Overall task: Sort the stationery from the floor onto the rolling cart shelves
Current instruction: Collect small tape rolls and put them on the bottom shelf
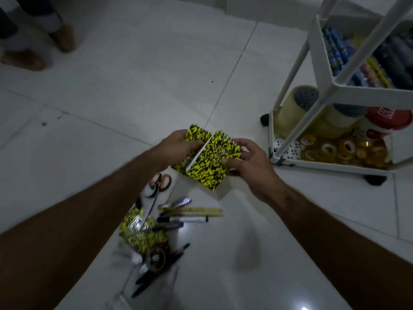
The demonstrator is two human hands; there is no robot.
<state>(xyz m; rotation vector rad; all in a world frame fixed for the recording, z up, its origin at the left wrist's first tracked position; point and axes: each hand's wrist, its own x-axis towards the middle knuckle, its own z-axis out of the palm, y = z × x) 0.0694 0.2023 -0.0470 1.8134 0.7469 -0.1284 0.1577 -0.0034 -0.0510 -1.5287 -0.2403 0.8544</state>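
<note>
Two small notebooks (207, 157) with yellow-and-black speckled covers are held above the floor (134, 74), just left of the rolling cart (335, 90). The left hand (176, 146) grips the far one with its fingers curled round the edge, and the right hand (250, 162) pinches the nearer one, thumb on the cover. They overlap at an angle, so squaring them up could let one slip and fall onto the pile of pens (185, 217) and scissors (156, 189) below; the glossy covers probably make that likelier. A third notebook (139, 233) of the same pattern lies in that pile and could be missed. Both have spiral binding along the far edge and white page edges. The cart's bottom shelf already holds tape rolls (330, 148), leaving little room there.
</note>
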